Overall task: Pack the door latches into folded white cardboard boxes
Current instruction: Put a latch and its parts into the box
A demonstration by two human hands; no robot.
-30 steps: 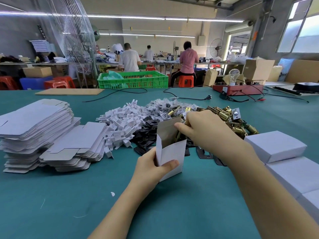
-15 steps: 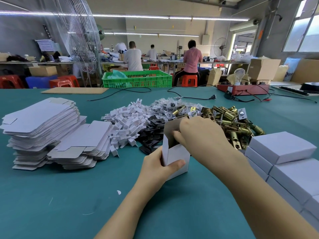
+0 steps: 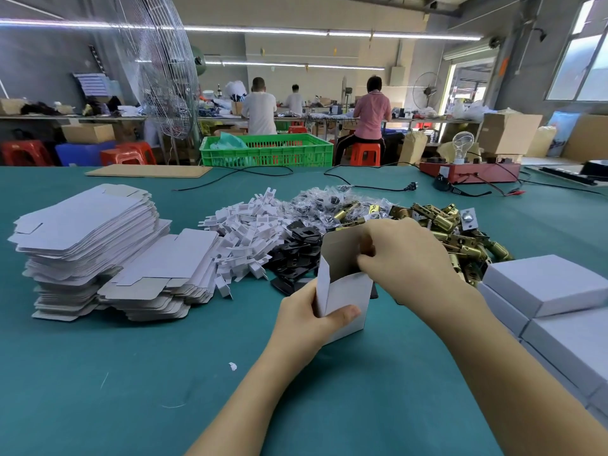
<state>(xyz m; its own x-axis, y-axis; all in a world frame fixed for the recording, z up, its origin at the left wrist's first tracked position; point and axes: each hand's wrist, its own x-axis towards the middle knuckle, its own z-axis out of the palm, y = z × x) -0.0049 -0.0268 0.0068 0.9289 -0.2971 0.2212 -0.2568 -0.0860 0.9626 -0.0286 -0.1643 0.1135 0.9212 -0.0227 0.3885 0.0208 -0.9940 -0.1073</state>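
On the teal surface [image 3: 98, 373], closed boxes [image 3: 539, 284] stacked at three o'clock look like finished work, while the tall pile of flats [image 3: 85, 232] at nine o'clock and the heap of latches [image 3: 454, 232] at one o'clock suggest most of the job is left. At centre the left hand [image 3: 306, 317] pinches the upright open box [image 3: 345, 291], thumb on its near face, and the right hand [image 3: 404, 255] curls its fingers into the box mouth at twelve o'clock; whether that grip holds a latch I cannot tell.
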